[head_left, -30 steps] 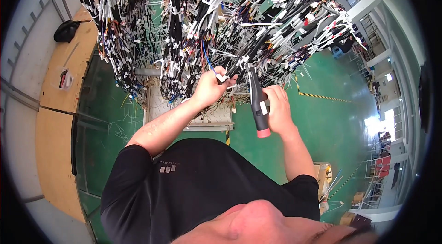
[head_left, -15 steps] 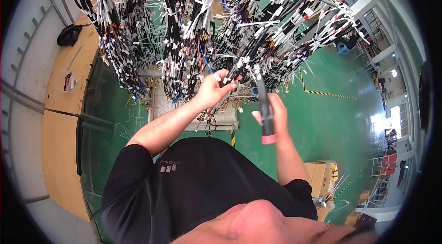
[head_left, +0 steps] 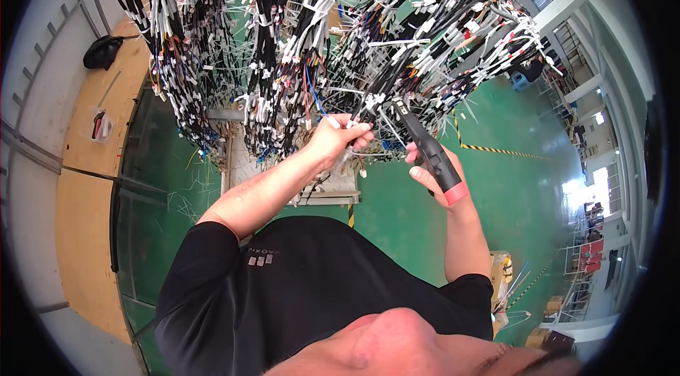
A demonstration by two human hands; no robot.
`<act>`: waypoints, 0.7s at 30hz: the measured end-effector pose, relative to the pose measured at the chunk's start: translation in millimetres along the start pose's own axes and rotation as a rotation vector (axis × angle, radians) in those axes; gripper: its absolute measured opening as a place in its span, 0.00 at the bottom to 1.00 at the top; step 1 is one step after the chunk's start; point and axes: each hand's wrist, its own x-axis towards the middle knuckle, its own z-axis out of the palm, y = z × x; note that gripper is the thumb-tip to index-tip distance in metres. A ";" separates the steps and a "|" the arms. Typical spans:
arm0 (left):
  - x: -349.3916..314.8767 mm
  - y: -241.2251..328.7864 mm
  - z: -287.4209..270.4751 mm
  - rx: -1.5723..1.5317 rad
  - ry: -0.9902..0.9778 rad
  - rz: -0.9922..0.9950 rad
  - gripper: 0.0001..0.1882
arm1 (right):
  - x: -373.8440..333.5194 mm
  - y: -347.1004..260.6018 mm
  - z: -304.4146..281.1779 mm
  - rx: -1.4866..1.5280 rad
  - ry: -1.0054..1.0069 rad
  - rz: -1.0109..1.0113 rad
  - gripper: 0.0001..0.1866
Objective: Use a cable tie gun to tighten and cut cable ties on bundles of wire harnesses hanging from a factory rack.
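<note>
The left hand (head_left: 336, 143) pinches wires (head_left: 360, 108) between its fingers near a hanging bundle (head_left: 433, 48); the right hand's (head_left: 427, 180) fingers wrap a black tool (head_left: 423, 143), its tip beside the wires. Crowded strands could snag the tip; loose pinching might let wires slip.

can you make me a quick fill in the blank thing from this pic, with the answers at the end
1. The right hand holds a tool whose body is mostly ____ in colour.
2. The left hand, at the wires, is to the ____ of that tool.
3. The floor is painted ____.
4. The floor tape is striped in black and ____.

Missing words: black; left; green; yellow
</note>
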 end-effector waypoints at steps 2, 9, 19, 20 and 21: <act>-6.3 4.2 6.9 0.465 0.178 0.203 0.09 | 0.0 -12.1 -5.7 -0.064 -0.017 0.030 0.26; -3.5 9.2 -4.4 1.196 0.470 1.009 0.14 | 10.8 -29.6 -17.3 -0.044 -0.091 0.125 0.23; -8.4 12.5 -6.5 1.295 0.444 1.043 0.12 | 47.5 -89.2 -8.5 -0.501 -0.236 0.137 0.23; -8.3 13.3 -6.2 1.294 0.443 1.059 0.12 | 49.4 -94.8 -6.7 -0.613 -0.258 0.150 0.24; -9.0 13.2 -5.4 1.286 0.450 1.059 0.12 | 49.7 -103.1 -2.7 -0.621 -0.263 0.152 0.24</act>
